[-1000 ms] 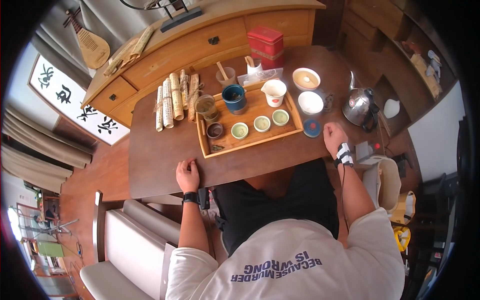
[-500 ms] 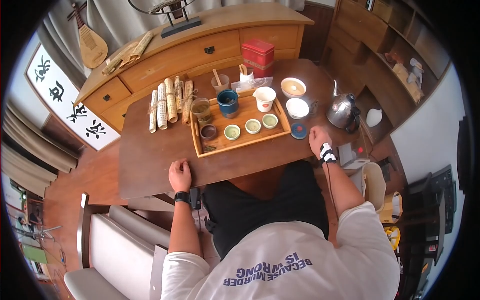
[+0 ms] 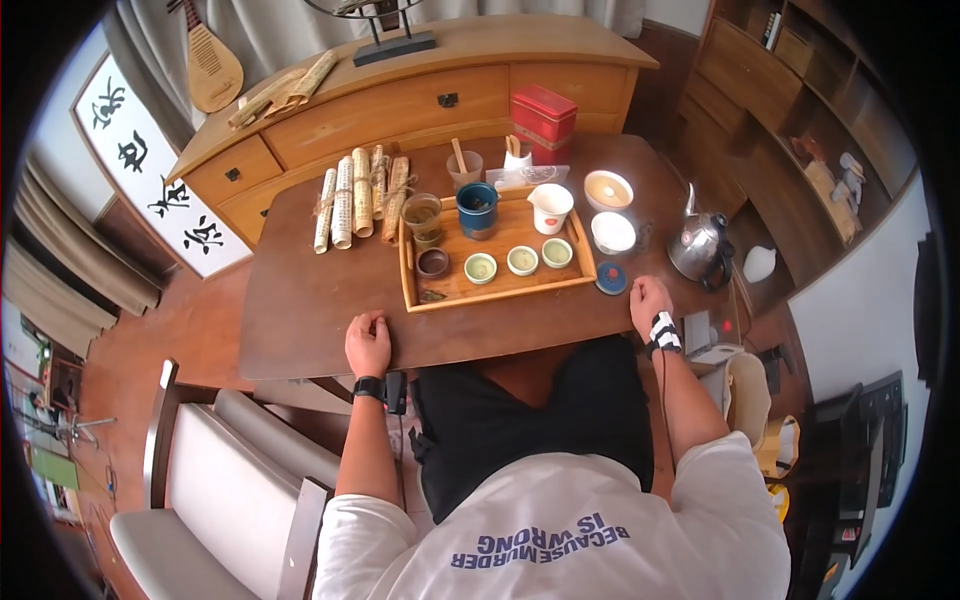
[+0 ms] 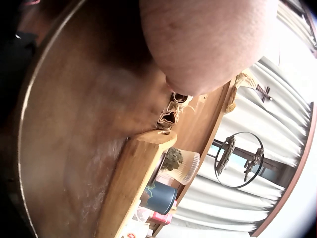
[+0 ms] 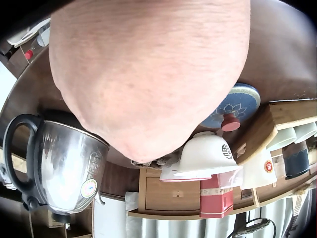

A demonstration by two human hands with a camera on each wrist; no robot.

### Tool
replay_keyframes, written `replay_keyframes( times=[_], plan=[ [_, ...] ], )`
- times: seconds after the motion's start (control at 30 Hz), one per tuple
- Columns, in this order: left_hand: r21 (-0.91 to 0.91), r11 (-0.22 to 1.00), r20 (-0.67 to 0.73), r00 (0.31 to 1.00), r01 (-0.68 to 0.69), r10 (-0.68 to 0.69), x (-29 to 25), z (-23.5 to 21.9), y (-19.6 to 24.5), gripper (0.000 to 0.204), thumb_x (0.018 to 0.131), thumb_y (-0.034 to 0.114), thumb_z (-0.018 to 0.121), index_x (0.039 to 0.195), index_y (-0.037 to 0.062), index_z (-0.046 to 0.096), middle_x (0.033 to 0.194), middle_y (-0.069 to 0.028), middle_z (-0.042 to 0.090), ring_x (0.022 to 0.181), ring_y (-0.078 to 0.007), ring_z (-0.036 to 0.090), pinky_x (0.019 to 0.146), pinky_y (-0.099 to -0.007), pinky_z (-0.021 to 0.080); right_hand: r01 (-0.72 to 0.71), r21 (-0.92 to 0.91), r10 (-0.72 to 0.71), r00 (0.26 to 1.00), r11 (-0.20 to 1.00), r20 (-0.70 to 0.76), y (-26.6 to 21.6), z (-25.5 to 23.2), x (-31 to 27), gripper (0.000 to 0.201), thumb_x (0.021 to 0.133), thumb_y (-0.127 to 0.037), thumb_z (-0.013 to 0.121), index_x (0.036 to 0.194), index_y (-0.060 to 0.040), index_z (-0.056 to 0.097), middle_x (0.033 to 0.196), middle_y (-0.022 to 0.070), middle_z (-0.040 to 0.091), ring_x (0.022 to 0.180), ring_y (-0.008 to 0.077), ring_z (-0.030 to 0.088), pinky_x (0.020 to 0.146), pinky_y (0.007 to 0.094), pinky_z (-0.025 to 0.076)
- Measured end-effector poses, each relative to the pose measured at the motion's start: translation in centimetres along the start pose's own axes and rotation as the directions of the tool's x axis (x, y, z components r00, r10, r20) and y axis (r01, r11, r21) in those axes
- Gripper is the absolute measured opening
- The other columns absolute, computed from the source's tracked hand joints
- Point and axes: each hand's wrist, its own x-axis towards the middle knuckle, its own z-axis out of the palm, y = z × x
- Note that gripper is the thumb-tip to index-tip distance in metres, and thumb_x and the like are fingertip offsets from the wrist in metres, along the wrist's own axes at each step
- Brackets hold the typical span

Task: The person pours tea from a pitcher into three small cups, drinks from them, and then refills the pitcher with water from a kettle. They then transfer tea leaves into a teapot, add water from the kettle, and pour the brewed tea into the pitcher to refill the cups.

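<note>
Resting: both hands on the table (image 3: 300,300), near edge, holding nothing.
L hand (image 3: 368,345): flat-ish on the wood, fingers loosely curled, empty; sits just short of the tray's front-left corner.
R hand (image 3: 648,298): knuckles up, fingers tucked under (wrist cam shows only the back of the hand, so curl can't be read exactly), nothing visibly gripped.
Nearest to R: blue lid (image 3: 611,278), just beside the fingertips, off the tray's right end.
Tray (image 3: 500,296): w/ three green cups (image 3: 522,260) in a row, blue pot (image 3: 476,208), white pitcher (image 3: 550,207).
Kettle (image 3: 696,246): steel, right of R hand, near.
Risk: a quick R reach fwd could clip the lid or the white bowl (image 3: 613,232); swinging wide could knock the kettle.
</note>
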Motion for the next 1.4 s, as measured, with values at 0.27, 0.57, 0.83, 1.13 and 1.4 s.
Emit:
replay_keyframes(
  times=[0.27,0.57,0.83,1.13,1.4],
  plan=[
    [0.062,0.998,0.008,1.0,-0.013,0.013,0.1,0.3,-0.3,0.011,0.094,0.011,0.07,0.099,0.0034,0.076,0.086,-0.0143,0.07,0.077,-0.0301,0.068,0.075,-0.0409,0.055,0.006,0.026,-0.006,1.0,1.0,-0.005,0.3,0.2,0.0,0.004,0.09,-0.007,0.07,0.092,-0.0041,0.068,0.083,0.0133,0.064,0.078,0.0351,0.063,0.07,0.0456,0.051],
    [0.113,0.993,0.039,0.999,0.033,-0.038,0.2,0.4,0.4,0.014,0.093,0.01,0.071,0.105,0.0044,0.076,0.086,-0.0117,0.07,0.078,-0.0262,0.068,0.076,-0.037,0.054,-0.036,0.019,0.036,0.999,0.999,0.007,-0.3,0.0,0.2,0.003,0.091,-0.008,0.07,0.093,-0.0057,0.069,0.082,0.0116,0.062,0.078,0.0341,0.063,0.07,0.0458,0.05],
    [-0.437,0.825,0.208,0.932,0.359,-0.296,5.4,1.2,1.8,0.054,0.096,0.011,0.076,0.145,0.0013,0.056,0.113,-0.0082,0.068,0.099,-0.0148,0.066,0.085,-0.0285,0.055,-0.023,0.001,0.023,1.0,1.0,0.006,-0.5,-0.2,0.2,0.003,0.09,-0.007,0.07,0.092,-0.0065,0.068,0.081,0.0106,0.062,0.077,0.0336,0.063,0.07,0.0464,0.05],
    [-0.208,0.962,0.324,0.94,0.179,-0.105,14.0,7.4,7.6,0.1,0.082,0.021,0.091,0.159,-0.002,0.031,0.144,-0.0188,0.061,0.13,-0.0261,0.061,0.106,-0.0392,0.051,-0.018,0.013,0.017,0.999,1.0,0.029,-0.5,-0.1,0.4,0.006,0.089,-0.007,0.07,0.094,-0.0069,0.068,0.081,0.01,0.061,0.077,0.0333,0.062,0.071,0.0462,0.05],
    [-0.13,0.987,0.25,0.966,0.098,-0.063,15.8,9.7,9.1,0.088,0.07,0.023,0.097,0.139,-0.0067,0.052,0.134,-0.0214,0.066,0.122,-0.0289,0.066,0.104,-0.0368,0.053,-0.019,0.005,0.019,0.999,1.0,0.03,-0.8,-0.4,0.5,0.008,0.086,-0.005,0.07,0.094,-0.0074,0.067,0.08,0.0092,0.06,0.077,0.0318,0.061,0.07,0.0448,0.049]
  ],
)
